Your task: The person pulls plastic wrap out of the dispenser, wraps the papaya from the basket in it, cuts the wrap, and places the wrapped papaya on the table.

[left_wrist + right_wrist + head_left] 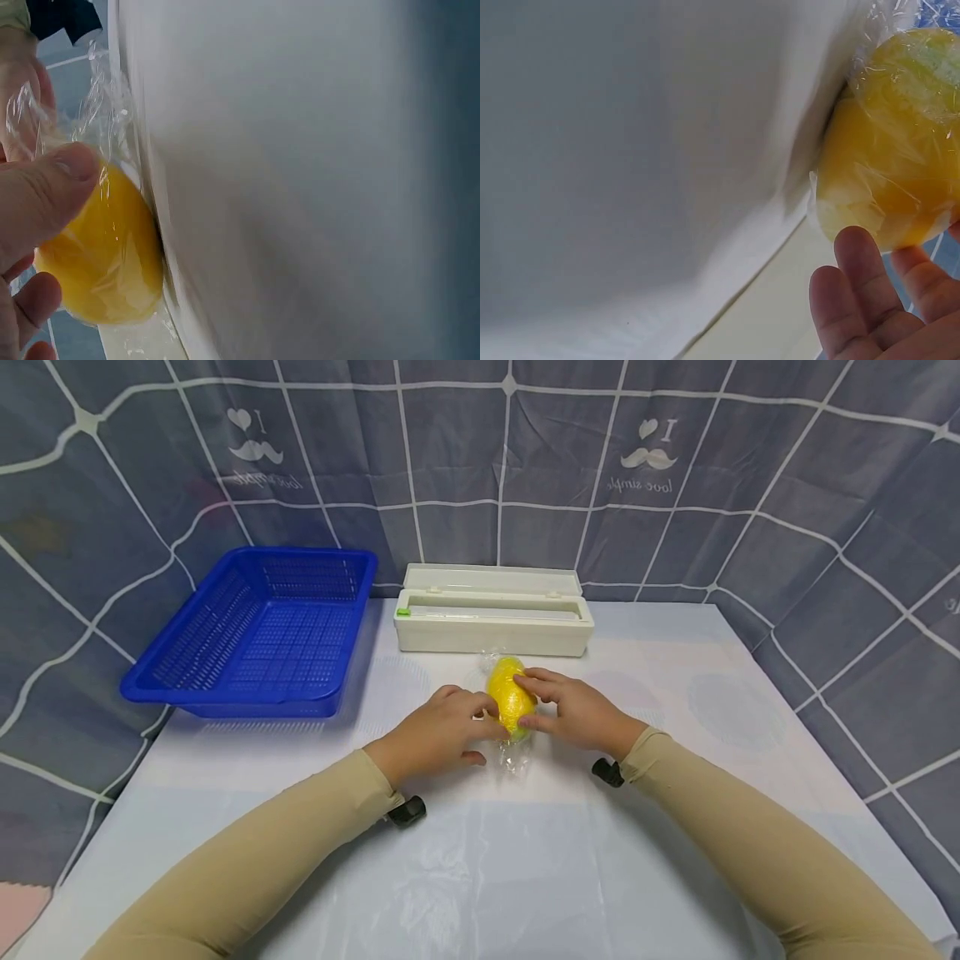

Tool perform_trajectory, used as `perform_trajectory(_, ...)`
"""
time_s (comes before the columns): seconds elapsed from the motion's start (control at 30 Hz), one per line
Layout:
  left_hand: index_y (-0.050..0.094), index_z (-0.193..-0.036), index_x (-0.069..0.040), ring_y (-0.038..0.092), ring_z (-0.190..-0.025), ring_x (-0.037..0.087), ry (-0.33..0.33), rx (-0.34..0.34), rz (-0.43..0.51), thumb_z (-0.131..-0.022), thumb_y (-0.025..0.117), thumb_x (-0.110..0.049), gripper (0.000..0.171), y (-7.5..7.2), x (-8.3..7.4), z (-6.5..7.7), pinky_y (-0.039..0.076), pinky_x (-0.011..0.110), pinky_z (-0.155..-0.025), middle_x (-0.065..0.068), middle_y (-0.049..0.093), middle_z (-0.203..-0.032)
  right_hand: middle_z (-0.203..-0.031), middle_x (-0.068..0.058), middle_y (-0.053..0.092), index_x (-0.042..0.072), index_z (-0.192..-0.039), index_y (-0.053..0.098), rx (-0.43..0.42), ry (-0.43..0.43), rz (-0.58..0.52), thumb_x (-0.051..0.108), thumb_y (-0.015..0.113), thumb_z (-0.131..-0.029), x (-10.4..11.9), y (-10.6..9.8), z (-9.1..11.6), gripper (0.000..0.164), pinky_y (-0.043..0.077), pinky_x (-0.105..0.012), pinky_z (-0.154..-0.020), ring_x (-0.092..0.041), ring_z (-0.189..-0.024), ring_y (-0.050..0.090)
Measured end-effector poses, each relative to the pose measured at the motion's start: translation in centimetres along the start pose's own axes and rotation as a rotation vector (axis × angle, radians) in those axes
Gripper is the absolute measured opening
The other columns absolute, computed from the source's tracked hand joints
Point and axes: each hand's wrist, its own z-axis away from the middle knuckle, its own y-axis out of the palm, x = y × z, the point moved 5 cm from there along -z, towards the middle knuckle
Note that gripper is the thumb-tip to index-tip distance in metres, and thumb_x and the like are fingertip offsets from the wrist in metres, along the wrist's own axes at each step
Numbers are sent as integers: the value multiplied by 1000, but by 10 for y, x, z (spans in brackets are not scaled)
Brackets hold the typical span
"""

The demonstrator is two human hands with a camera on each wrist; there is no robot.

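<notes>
The gray cloth (450, 452) has the words "love simple" on it, written backward, in two spots: right words (641, 486) and left words (264, 481), which look blurry. Over each are a letter I, a heart and a mustache. A mark (952, 606) at the right edge is too small to read.

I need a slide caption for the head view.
Left hand and right hand flanking a wrapped yellow fruit before an open box.
</notes>
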Motion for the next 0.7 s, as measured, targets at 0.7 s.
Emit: perform_trajectory(0.7,79,-90,-27,63,-90,15,49,-68,-101,-93,78,-12,15,0,-13,-8,48,39,-99,-7,65,-95,-166,-16,43,15,-161,42,23,-2,36,37,69,-103,-2,-1,-2,68,49,-54,-112,-39,-147,50)
